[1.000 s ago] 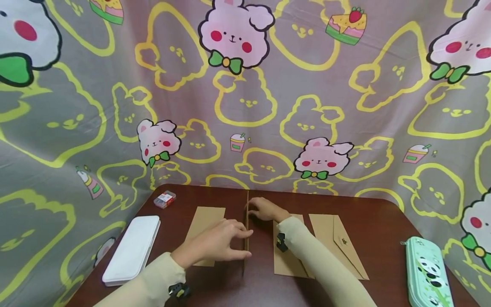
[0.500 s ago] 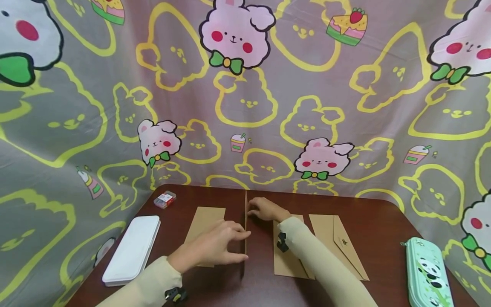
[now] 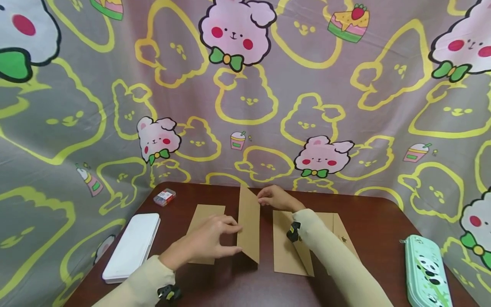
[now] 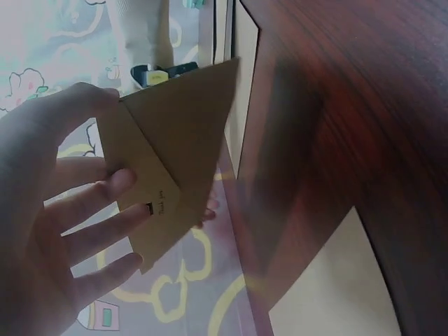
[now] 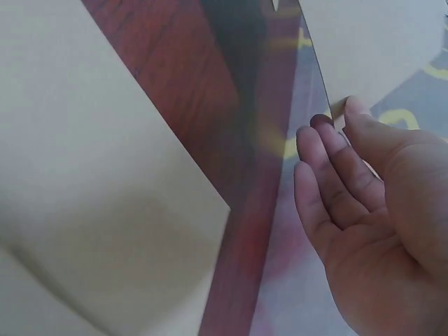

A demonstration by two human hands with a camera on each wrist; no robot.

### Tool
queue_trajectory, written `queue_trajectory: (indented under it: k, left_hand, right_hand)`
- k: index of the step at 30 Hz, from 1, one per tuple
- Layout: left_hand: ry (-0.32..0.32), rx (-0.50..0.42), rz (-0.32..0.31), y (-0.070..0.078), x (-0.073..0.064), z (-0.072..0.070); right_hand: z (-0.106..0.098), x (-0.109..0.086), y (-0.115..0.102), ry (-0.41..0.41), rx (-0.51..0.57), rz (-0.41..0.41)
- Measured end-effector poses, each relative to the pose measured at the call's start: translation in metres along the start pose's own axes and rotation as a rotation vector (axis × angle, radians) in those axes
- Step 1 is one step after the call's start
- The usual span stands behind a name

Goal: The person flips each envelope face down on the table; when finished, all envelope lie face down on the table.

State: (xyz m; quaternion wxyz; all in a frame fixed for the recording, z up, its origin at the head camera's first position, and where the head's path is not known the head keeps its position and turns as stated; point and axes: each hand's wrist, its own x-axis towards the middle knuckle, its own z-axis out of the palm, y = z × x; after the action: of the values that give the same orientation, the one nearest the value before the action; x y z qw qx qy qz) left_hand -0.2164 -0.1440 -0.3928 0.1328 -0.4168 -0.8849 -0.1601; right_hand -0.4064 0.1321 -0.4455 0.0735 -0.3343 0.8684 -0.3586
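A brown kraft envelope (image 3: 249,228) stands on a slant over the middle of the table, its plain face showing in the head view. Its flap side, printed "Thank you", faces my left hand (image 4: 77,189) in the left wrist view. There the fingers lie spread along the flap, with the thumb at a corner. At the envelope's far end, my right hand (image 3: 279,197) pinches a corner between thumb and fingers; the right wrist view shows the other fingers loosely bent. More brown envelopes lie flat: one (image 3: 205,212) partly under my left hand, two (image 3: 285,245) (image 3: 339,221) by my right forearm.
A white case (image 3: 132,247) lies on the left of the dark red table (image 3: 264,285). Behind it is a small clear plastic box (image 3: 165,197). A mint panda pencil case (image 3: 427,270) sits at the right edge. Patterned cloth (image 3: 249,106) hangs behind.
The upright envelope has turned from edge-on so that its plain face shows. My right hand has moved right and slightly farther away with its corner; my left hand has shifted a little left.
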Motion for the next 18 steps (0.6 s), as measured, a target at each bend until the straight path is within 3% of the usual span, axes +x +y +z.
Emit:
queue_trajectory:
  k: [9,18]
  left_hand:
    - [-0.084,-0.006,-0.059,-0.006,-0.004,0.002]
    - [-0.184,-0.040,-0.168,-0.011,-0.009,0.008]
  right_hand:
    - [-0.016,-0.007,-0.008,0.026,-0.046,0.015]
    - [-0.025,-0.008,-0.011,0.002,-0.091,0.002]
